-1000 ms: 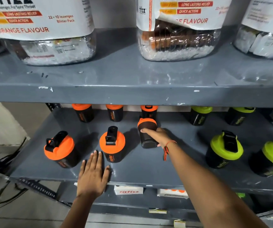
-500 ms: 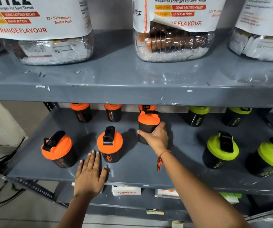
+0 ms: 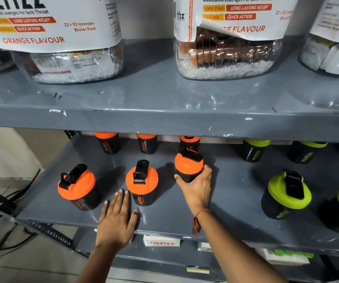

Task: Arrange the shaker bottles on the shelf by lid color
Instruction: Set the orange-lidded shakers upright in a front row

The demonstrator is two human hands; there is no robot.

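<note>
Fingers [image 3: 206,170] of your right hand [image 3: 197,188] wrap the black body of the orange-lidded shaker [image 3: 188,165], closed around it on the shelf [image 3: 236,201].

Your left hand [image 3: 116,219] lies flat and empty at 7 o'clock, fingers spread, just beside the middle orange bottle [image 3: 142,182]. Set the held shaker upright level with the two front orange bottles to its 9 o'clock, keeping it well apart from the green-lidded bottles [image 3: 287,193] at 3 o'clock. Lower the base squarely before letting go, so it doesn't tip into the back row.

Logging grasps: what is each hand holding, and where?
Right hand grips an orange-lidded shaker bottle around its black body; left hand lies flat, holding nothing.
</note>
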